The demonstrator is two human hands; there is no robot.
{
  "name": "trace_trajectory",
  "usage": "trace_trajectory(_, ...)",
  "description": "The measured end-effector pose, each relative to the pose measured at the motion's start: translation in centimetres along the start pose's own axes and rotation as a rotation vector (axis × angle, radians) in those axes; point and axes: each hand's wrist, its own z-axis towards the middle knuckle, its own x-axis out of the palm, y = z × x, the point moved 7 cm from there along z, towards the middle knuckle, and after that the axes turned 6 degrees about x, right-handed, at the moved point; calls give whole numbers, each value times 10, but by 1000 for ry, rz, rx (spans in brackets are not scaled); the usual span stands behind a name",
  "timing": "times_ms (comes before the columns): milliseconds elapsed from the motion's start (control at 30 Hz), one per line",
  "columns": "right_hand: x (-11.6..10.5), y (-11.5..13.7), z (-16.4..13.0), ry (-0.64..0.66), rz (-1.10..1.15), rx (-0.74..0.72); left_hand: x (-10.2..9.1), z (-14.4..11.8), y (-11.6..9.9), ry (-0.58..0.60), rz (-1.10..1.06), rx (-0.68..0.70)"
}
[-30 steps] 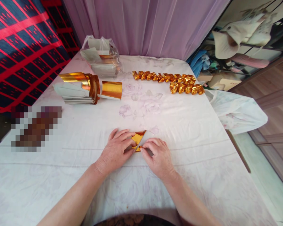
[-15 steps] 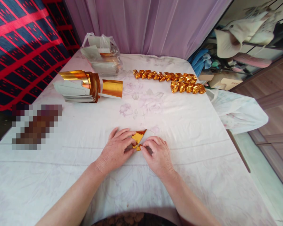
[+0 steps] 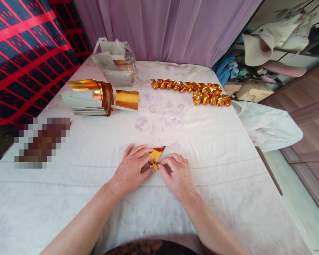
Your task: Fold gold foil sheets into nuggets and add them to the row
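Fingertips matter here — left hand (image 3: 130,170) pins the gold paper (image 3: 156,156) flat on the tablecloth (image 3: 202,141), right hand (image 3: 177,174) pinches its near corner; press the crease firmly, edges aligned.

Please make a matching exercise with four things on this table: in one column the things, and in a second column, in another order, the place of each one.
Things:
1. small gold paper
2. row of folded gold pieces
3. stack of sheets
4. plastic bag

Places:
A. far right part of the table
B. far edge, near the curtain
C. between the left hand and the right hand
D. left side, with a gold sheet curled on top

Pairs: 1-C, 2-A, 3-D, 4-B
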Motion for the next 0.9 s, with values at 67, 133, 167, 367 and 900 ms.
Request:
trace_trajectory(67, 0, 0, 0, 5, -6, 8, 0, 0, 0, -5, -2, -6)
trace_trajectory(133, 0, 0, 1, 9, -10, 15, 1, 0, -1, -6, -5, -13)
trace_trajectory(167, 0, 1, 1, 8, -12, 17, 1, 0, -1, -5, -6, -16)
trace_trajectory(367, 1, 0, 0, -7, -22, 19, 0, 1, -1, -9, -7, -32)
trace_trajectory(900, 2, -1, 0, -6, -22, 17, 2, 2, -5, -57, 36, -63)
